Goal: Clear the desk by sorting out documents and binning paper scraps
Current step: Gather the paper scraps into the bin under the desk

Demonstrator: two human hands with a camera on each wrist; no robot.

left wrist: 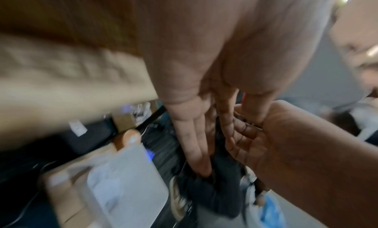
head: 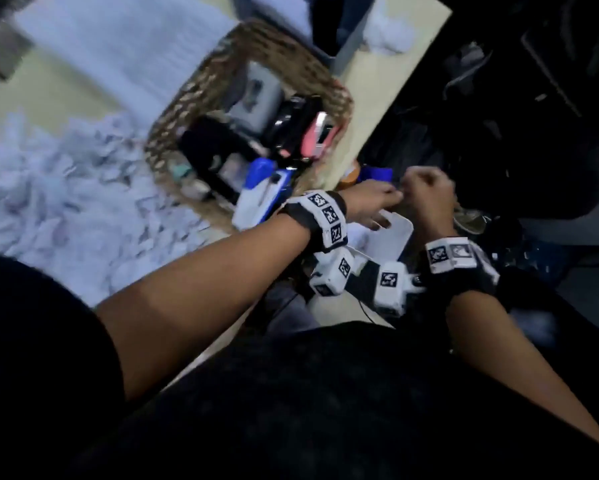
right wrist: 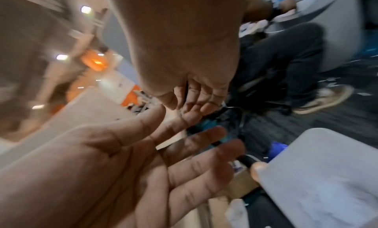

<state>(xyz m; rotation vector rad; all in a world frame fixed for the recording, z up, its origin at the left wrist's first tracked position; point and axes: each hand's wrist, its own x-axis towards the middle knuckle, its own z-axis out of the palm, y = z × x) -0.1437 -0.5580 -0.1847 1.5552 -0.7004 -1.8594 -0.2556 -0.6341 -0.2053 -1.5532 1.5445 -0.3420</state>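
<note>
Both hands are held together over the white bin point(head: 393, 233) beside the tabletop point(head: 377, 98) — left hand point(head: 374, 206) flat and empty, right hand point(head: 429, 195) curled, contents not discernible. Binning appears under way; paper scraps point(head: 66, 188) remain heaped on the tabletop, to be gathered next.

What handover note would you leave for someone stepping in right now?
Left hand: open, fingers straight, past the desk edge above the white rectangular bin.
Right hand: fingers curled, meeting the left fingertips; whether it pinches anything is too blurred to tell.
Heap of torn white paper scraps: on the pale wooden desk, left of the woven wicker basket of stationery.
Done: cannot judge.
Left: most scraps need binning; documents unsorted.
</note>
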